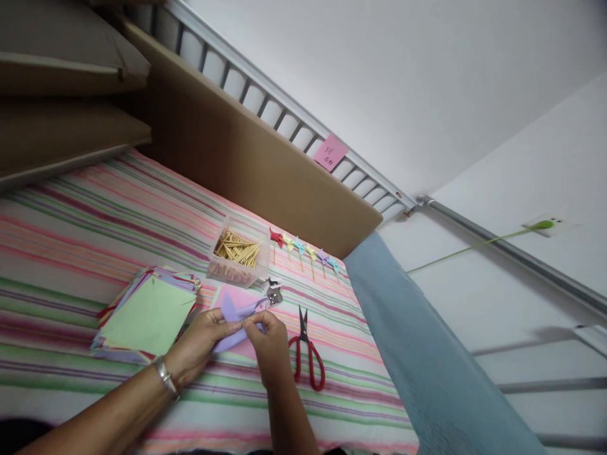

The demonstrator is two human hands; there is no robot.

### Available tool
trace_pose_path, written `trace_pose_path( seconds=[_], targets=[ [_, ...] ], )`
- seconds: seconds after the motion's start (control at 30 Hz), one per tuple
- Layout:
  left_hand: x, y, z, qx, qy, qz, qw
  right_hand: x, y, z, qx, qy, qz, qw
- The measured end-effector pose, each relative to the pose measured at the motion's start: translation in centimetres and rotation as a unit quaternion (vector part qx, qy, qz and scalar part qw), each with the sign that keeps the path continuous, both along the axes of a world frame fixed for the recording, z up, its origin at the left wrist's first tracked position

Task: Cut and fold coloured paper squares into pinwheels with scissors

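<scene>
My left hand (pixel 202 341), with a silver bracelet at its wrist, grips a partly folded purple paper pinwheel (pixel 231 309) between thumb and fingers. The fingertips of my right hand (pixel 269 344) pinch at the middle of the same pinwheel; any small thing between them is too small to make out. Beneath lies a pink paper sheet (pixel 246 346). Red-handled scissors (pixel 303 338) rest just right of my right hand, blades partly apart. On the left sits a stack of coloured paper squares (pixel 147 316), light green on top.
A clear plastic box (pixel 215 268) holds many small wooden sticks (pixel 237 248). Small shiny pieces (pixel 274 294) lie near it. Several finished pinwheels on sticks (pixel 300 245) line the back. A brown board (pixel 265 170) and stacked cardboard (pixel 61 114) border the striped cloth (pixel 351 404).
</scene>
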State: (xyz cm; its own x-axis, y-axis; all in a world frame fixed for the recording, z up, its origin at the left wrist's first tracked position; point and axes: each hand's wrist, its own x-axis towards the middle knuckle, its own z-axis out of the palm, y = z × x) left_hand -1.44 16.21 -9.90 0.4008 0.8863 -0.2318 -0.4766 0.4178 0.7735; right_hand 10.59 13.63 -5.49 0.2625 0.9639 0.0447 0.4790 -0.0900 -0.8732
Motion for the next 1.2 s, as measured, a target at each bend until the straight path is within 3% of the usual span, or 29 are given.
trace_pose_path(
  seconds=[0.47, 0.7, 0.83, 0.93, 1.2],
  targets=[
    [0.2, 0.1, -0.5, -0.017, -0.064, -0.018, 0.998, 0.1, 0.1, -0.1, -0.002, -0.031, 0.007, 0.999],
    [0.2, 0.0, 0.1, -0.001, -0.100, -0.062, 0.993, 0.5, 0.2, -1.4, 0.036, 0.061, 0.054, 0.996],
    [0.1, 0.0, 0.1, 0.010, -0.098, -0.075, 0.992, 0.1, 0.0, -0.9, 0.040, 0.067, 0.052, 0.996],
    [-0.2, 0.2, 0.1, 0.012, -0.082, -0.072, 0.994, 0.1, -0.5, -0.2, 0.037, 0.055, 0.060, 0.996],
    [-0.2, 0.5, -0.4, 0.027, 0.069, -0.053, 0.996, 2.3, -1.3, -0.6, 0.018, 0.177, 0.138, 0.974]
  ],
)
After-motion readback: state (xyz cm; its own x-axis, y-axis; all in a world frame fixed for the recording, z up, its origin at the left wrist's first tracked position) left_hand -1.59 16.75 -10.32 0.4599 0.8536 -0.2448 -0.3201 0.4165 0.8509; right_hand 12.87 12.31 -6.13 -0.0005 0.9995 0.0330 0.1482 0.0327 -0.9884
